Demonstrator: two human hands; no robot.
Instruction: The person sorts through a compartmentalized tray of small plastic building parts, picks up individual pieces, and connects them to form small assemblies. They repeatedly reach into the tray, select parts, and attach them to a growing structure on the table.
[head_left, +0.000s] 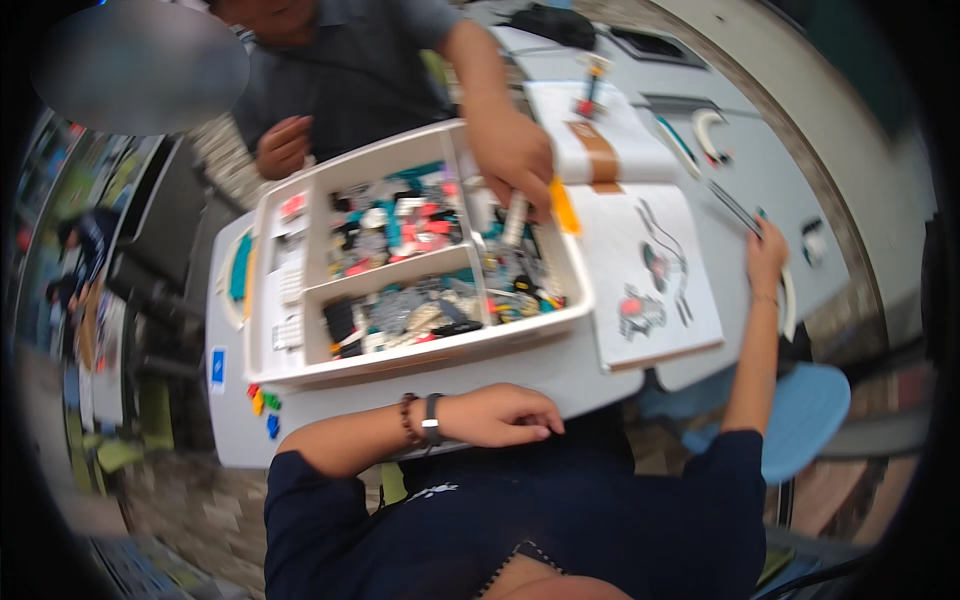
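Note:
My left hand (508,414) hangs at the table's near edge, below the white divided tray (420,355). Its fingers are loosely bent, thumb apart, and nothing shows in them. Stretched out to the far right, my right hand (767,252) has its fingers closed on the end of a thin dark rod-like piece (735,208), which points away toward the upper left. The piece's exact kind is too small to make out. Between my hands lies an open booklet (640,340) with pictures of a built model. The tray holds many small building-brick parts (400,310).
Across the table a person's hand (510,150) reaches into the tray's right compartment, on a white piece (516,220). A small upright model (590,90) stands on the booklet's far page. White curved parts (708,135) lie right; small coloured bricks (265,403) lie near left. A blue chair (805,420) stands right.

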